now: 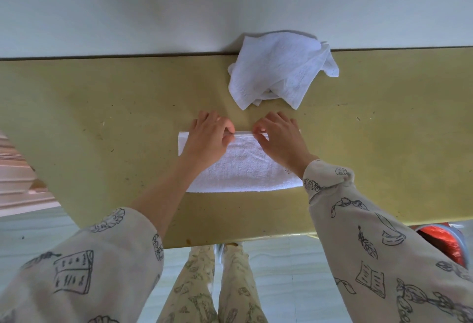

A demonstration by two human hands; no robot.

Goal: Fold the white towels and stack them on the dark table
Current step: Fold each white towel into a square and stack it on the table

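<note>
A white towel [243, 169], folded into a long flat strip, lies on the olive-yellow table [102, 118] in front of me. My left hand [208, 138] and my right hand [280, 138] sit side by side on its far edge. Each pinches that edge between thumb and fingertips near the strip's middle. The towel's near edge lies flat and free. A second white towel [279, 69] lies crumpled in a heap beyond the hands, against the back wall.
A pale wall [179, 10] runs along the table's far edge. The table's near edge is at my legs. A red, shiny object [448, 243] sits below the table at the right. Pinkish slats [15, 177] show at the left.
</note>
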